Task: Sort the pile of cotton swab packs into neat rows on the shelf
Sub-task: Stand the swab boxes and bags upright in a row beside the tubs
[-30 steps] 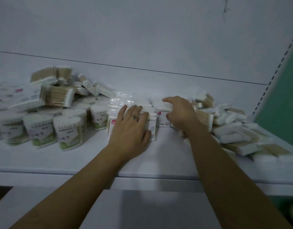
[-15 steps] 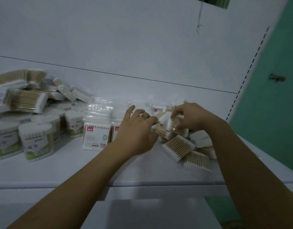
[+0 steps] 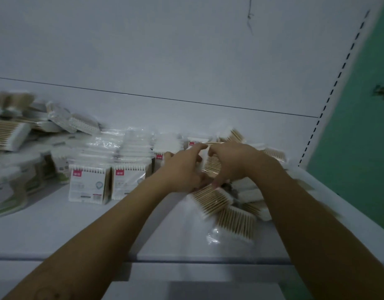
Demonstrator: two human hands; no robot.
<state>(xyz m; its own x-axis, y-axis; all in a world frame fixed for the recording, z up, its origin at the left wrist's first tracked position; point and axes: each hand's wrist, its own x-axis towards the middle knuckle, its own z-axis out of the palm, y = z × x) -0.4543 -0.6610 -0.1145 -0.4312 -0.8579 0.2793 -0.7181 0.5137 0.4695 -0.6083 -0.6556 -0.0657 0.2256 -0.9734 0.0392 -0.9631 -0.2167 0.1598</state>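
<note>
Flat cotton swab packs with red labels stand upright in rows on the white shelf. A loose pile of wooden-stick swab packs lies at the right. Both hands meet over that pile. My right hand curls round a swab pack and lifts it off the pile. My left hand reaches in from the left, its fingers curled against the same pack's left side. How firmly the left hand holds it is hidden by blur.
Round tubs of swabs stand at the far left, with a heap of mixed packs behind them. The shelf's back panel rises behind. A green wall borders the right end. Bare shelf lies along the front edge.
The view has swung right. My left hand left the upright labelled packs and joined my right hand at the loose pile, where the two now hold one pack.
</note>
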